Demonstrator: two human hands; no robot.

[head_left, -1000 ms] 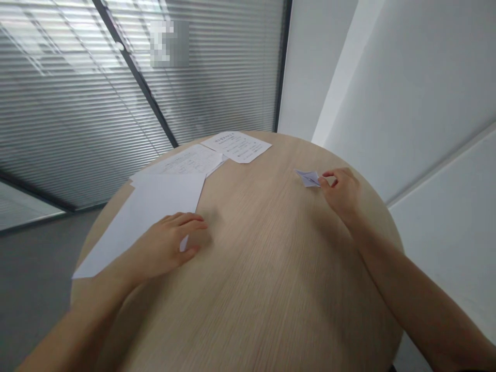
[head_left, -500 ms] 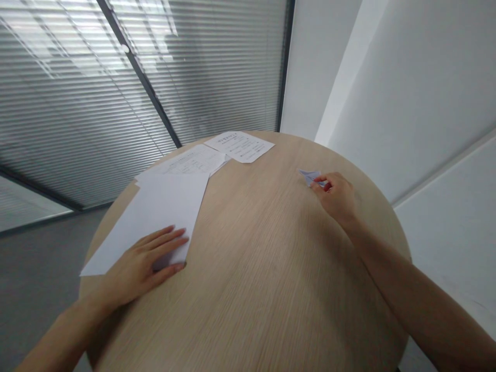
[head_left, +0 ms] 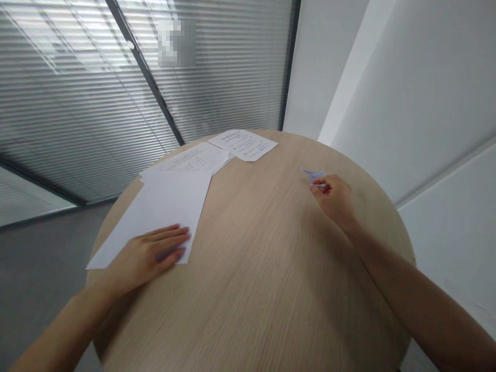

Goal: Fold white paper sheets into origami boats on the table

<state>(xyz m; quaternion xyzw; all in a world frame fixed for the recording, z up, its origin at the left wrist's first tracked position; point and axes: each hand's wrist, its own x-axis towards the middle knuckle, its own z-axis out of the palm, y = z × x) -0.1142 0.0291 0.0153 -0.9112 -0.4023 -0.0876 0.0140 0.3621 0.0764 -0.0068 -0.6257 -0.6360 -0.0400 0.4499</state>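
Note:
My left hand (head_left: 149, 253) lies on a blank white sheet of paper (head_left: 174, 199) at the left of the round table, palm down with its fingers stretched out. The fingertips rest near the sheet's right edge, the thumb close under them. Over on the right, my right hand (head_left: 335, 199) pinches a small folded paper (head_left: 314, 174) between thumb and fingers. This paper is bluish-white and has pointed corners; part of it is hidden behind the fingers.
Behind the blank sheet lie printed sheets (head_left: 194, 157), overlapping it. Another printed page (head_left: 246, 144) is at the far edge of the wooden table (head_left: 248, 258). Beyond stand a glass partition with blinds (head_left: 232, 67) and a white wall (head_left: 426, 93).
My left thumb has drawn in toward the fingers and now lies on the sheet. My right hand keeps its pinch on the folded paper. The view has shifted slightly.

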